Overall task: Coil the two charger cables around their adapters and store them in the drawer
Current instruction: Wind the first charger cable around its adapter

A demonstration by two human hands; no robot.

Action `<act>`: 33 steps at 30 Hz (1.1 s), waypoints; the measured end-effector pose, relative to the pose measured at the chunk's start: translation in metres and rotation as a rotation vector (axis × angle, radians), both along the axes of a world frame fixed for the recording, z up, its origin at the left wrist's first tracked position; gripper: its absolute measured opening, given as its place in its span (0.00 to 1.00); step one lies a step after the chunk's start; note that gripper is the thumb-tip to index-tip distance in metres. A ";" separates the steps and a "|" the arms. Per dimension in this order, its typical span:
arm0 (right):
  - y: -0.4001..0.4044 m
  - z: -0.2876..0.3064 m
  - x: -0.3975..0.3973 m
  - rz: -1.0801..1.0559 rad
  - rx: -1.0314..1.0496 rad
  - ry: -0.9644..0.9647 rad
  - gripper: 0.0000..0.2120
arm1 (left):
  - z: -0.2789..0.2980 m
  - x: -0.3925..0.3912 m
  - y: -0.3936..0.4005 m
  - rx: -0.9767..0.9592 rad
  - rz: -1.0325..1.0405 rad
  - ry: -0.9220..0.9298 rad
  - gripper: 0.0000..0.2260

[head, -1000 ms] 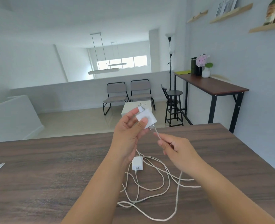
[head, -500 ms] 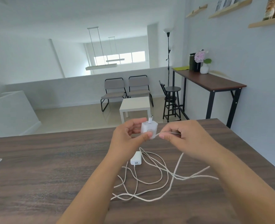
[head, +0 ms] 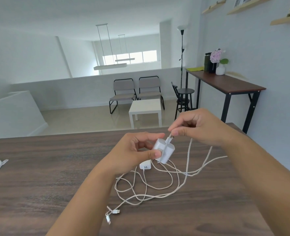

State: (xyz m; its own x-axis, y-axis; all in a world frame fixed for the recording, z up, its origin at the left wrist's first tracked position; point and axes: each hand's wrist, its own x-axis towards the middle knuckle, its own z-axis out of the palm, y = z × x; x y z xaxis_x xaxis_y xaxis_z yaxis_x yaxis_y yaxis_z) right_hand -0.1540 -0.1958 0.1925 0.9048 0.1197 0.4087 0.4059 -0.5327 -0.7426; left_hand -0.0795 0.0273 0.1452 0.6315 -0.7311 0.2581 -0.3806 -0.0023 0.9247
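Head cam: my left hand (head: 132, 150) pinches the adapter (head: 164, 149) between thumb and fingers, held above the table (head: 38, 184). It's flipped since half a second ago, prongs now pointing down toward me. My right hand (head: 198, 128) has lifted higher and pinches the cable (head: 169, 137) right at the adapter's top, with one strand now running down across the adapter's face. The second adapter (head: 145, 165) lies on the table just below, same spot as before, loose cable looped around it. Both connector ends (head: 112, 214) show up near my left forearm now.
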 end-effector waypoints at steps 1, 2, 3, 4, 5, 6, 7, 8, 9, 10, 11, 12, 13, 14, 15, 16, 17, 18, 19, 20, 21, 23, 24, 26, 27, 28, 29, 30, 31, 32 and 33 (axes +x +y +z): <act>0.000 -0.005 0.002 0.023 0.093 0.008 0.06 | -0.001 -0.001 0.001 -0.028 -0.009 0.025 0.20; 0.000 -0.011 0.005 0.038 0.198 0.021 0.06 | -0.003 -0.002 0.001 -0.060 -0.021 0.054 0.20; 0.000 -0.019 0.007 0.043 0.295 0.033 0.05 | -0.004 -0.004 0.001 -0.093 -0.035 0.083 0.20; 0.001 -0.028 0.011 0.044 0.380 0.048 0.05 | -0.006 -0.005 0.000 -0.124 -0.048 0.109 0.20; 0.003 -0.038 0.014 0.049 0.453 0.065 0.05 | -0.007 -0.007 -0.002 -0.151 -0.061 0.130 0.19; 0.007 -0.047 0.016 0.058 0.518 0.081 0.05 | -0.008 -0.009 -0.004 -0.172 -0.073 0.148 0.19; 0.010 -0.055 0.017 0.063 0.568 0.090 0.05 | -0.010 -0.010 -0.005 -0.187 -0.083 0.164 0.19; 0.014 -0.061 0.018 0.061 0.606 0.094 0.07 | -0.011 -0.011 -0.006 -0.196 -0.088 0.179 0.18; 0.017 -0.067 0.019 0.048 0.628 0.089 0.10 | -0.013 -0.011 -0.006 -0.200 -0.088 0.196 0.18; 0.019 -0.070 0.019 0.024 0.643 0.077 0.12 | -0.015 -0.011 -0.006 -0.196 -0.084 0.213 0.18; 0.020 -0.073 0.019 -0.008 0.649 0.060 0.10 | -0.016 -0.011 -0.006 -0.187 -0.079 0.226 0.18; 0.020 -0.076 0.020 -0.034 0.645 0.048 0.07 | -0.018 -0.011 -0.006 -0.173 -0.076 0.234 0.17; 0.020 -0.078 0.020 -0.048 0.638 0.042 0.04 | -0.019 -0.010 -0.006 -0.156 -0.076 0.233 0.17; 0.020 -0.080 0.020 -0.062 0.631 0.044 0.02 | -0.021 -0.009 -0.006 -0.135 -0.077 0.226 0.17; 0.021 -0.082 0.020 -0.075 0.623 0.047 0.02 | -0.023 -0.008 -0.006 -0.118 -0.073 0.214 0.17; 0.021 -0.084 0.019 -0.092 0.615 0.050 0.03 | -0.025 -0.006 -0.006 -0.108 -0.062 0.203 0.18; 0.021 -0.087 0.017 -0.111 0.602 0.053 0.04 | -0.028 -0.005 -0.006 -0.112 -0.043 0.201 0.18; 0.020 -0.090 0.016 -0.130 0.575 0.053 0.05 | -0.030 -0.004 -0.007 -0.129 -0.024 0.209 0.18; 0.020 -0.094 0.015 -0.157 0.527 0.050 0.07 | -0.032 -0.003 -0.008 -0.159 -0.006 0.220 0.18; 0.019 -0.100 0.014 -0.187 0.466 0.044 0.08 | -0.034 -0.003 -0.010 -0.197 0.009 0.235 0.18; 0.020 -0.106 0.013 -0.213 0.410 0.037 0.09 | -0.035 -0.003 -0.013 -0.240 0.028 0.253 0.17; 0.023 -0.116 0.010 -0.256 0.307 0.018 0.11 | -0.038 -0.004 -0.019 -0.344 0.093 0.304 0.16; 0.025 -0.119 0.008 -0.271 0.248 0.010 0.12 | -0.037 -0.004 -0.023 -0.399 0.135 0.334 0.16; 0.031 -0.122 0.002 -0.278 0.098 0.013 0.14 | -0.036 -0.002 -0.027 -0.498 0.221 0.396 0.17; 0.034 -0.123 -0.001 -0.274 0.016 0.020 0.14 | -0.035 0.001 -0.029 -0.538 0.258 0.419 0.18; 0.037 -0.123 -0.005 -0.261 -0.054 0.022 0.13 | -0.034 0.003 -0.030 -0.567 0.286 0.433 0.19; 0.039 -0.123 -0.007 -0.241 -0.108 0.021 0.12 | -0.034 0.006 -0.030 -0.575 0.311 0.433 0.20; 0.041 -0.122 -0.010 -0.217 -0.151 0.011 0.12 | -0.035 0.008 -0.031 -0.568 0.336 0.425 0.20; 0.042 -0.120 -0.012 -0.192 -0.182 -0.009 0.13 | -0.036 0.010 -0.032 -0.553 0.363 0.411 0.19; 0.043 -0.118 -0.013 -0.168 -0.204 -0.027 0.13 | -0.037 0.011 -0.033 -0.540 0.384 0.404 0.18; 0.042 -0.115 -0.014 -0.145 -0.221 -0.032 0.13 | -0.038 0.011 -0.034 -0.539 0.400 0.406 0.17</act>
State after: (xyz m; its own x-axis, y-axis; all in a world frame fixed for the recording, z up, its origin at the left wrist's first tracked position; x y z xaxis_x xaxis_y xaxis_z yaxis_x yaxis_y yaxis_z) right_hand -0.1680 -0.1534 0.0779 0.9062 0.0795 0.4154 0.3347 -0.7351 -0.5896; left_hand -0.0682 -0.0062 0.1072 0.9415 -0.2672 0.2053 -0.0778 0.4206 0.9039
